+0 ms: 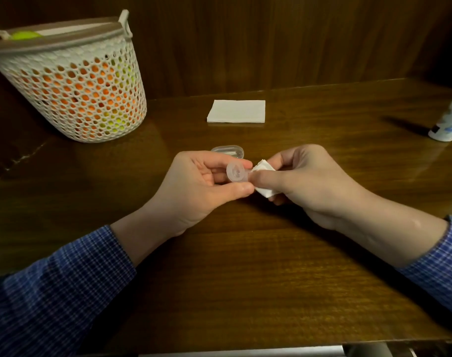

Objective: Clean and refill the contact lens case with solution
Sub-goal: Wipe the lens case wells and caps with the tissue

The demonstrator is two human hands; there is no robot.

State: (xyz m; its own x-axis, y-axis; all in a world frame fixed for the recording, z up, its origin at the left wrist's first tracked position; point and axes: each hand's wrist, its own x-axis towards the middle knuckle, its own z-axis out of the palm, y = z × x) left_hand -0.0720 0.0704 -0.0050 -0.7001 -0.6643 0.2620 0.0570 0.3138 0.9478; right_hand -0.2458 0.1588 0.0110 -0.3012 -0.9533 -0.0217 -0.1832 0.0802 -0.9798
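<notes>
Above the middle of the glossy wooden table (245, 279), the left hand (194, 189) pinches a small clear round plastic lens case (236, 172) between thumb and fingertips. The right hand (304, 181) grips a folded white tissue (264, 181), pressed against the case. A clear oval lid (228, 151) lies just behind. A square white napkin (236, 111) sits near the back edge, a white perforated basket (78, 94) at the back left corner, a solution bottle (447, 122) at the right edge.

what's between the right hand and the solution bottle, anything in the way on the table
Nothing visible. The bottle stands at the table's far right edge, with bare wood between it and the right hand. But that hand holds a folded tissue.
</notes>
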